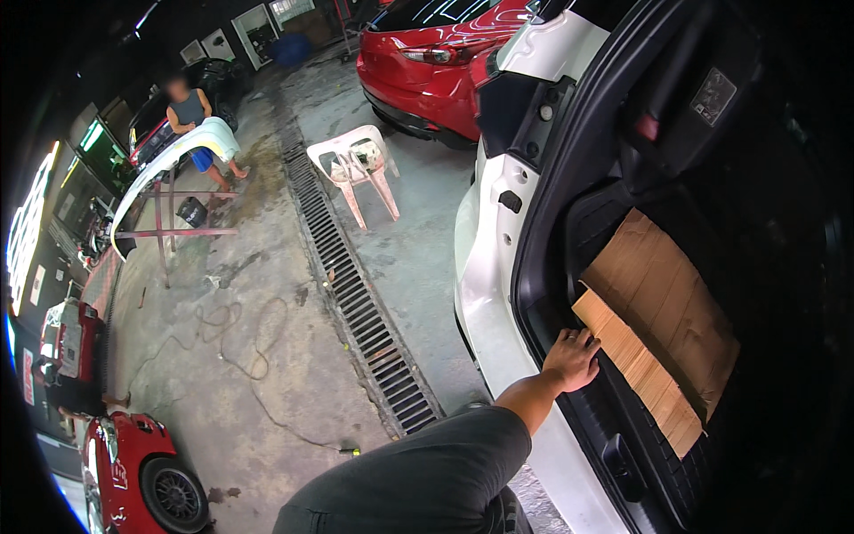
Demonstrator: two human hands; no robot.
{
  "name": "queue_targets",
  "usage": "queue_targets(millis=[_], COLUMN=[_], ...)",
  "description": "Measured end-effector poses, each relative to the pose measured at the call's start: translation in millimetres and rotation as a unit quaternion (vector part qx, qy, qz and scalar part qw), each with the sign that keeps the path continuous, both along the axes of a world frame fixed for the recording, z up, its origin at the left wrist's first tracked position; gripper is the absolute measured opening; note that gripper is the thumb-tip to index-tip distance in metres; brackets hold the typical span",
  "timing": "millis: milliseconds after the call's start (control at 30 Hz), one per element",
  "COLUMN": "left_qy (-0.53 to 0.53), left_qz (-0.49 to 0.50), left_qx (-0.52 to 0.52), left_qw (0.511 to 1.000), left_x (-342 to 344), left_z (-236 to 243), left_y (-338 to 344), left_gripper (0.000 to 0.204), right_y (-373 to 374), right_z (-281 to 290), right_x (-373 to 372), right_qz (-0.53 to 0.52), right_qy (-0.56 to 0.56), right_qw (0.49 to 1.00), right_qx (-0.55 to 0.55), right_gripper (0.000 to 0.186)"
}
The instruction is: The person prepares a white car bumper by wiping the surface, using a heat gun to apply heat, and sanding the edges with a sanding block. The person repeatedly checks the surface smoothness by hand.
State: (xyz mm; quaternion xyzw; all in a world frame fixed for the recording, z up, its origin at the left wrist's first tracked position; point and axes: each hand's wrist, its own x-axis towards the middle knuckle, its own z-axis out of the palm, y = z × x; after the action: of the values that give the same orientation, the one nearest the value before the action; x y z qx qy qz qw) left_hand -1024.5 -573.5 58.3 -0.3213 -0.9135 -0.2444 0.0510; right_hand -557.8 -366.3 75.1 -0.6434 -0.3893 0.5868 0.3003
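My left hand [572, 360] reaches across the sill of a white car's open cargo area. Its fingers are curled at the near edge of a brown cardboard sheet [658, 276], closed on that edge. The sheet lies on the dark cargo floor, with a folded strip [636, 369] along the side nearest my hand. Black plastic trim [614, 427] lines the sill below my wrist. My right hand is out of the picture.
A grated floor drain [356, 303] runs past a white plastic chair [356, 169] and a red car [427, 71]. To the left, a person [189, 111] stands behind a pale body panel [169, 160] on a stand. A thin hose or cord [258, 374] lies across the concrete.
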Motion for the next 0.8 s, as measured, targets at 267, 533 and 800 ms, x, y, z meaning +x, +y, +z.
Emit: queue_targets(millis=[267,533,800], left_qy=[-0.046,0.116,0.105], left_qz=[-0.032,0.007,-0.030], left_qx=[-0.064,-0.050,-0.066], left_qw=[0.996,0.992,0.992], left_x=[-4,-19,-13], left_z=[22,-33,-39], left_y=[27,36,44], left_gripper=[0.046,0.048,0.049], right_y=[-43,-59,-105], right_z=[14,58,76], right_x=[163,115,120], right_qz=[-0.151,-0.203,-0.221], right_qy=[0.090,0.084,0.078], right_qw=[0.984,0.975,0.972], right_qx=[-0.008,-0.025,-0.032], right_gripper=[0.023,0.014,0.015])
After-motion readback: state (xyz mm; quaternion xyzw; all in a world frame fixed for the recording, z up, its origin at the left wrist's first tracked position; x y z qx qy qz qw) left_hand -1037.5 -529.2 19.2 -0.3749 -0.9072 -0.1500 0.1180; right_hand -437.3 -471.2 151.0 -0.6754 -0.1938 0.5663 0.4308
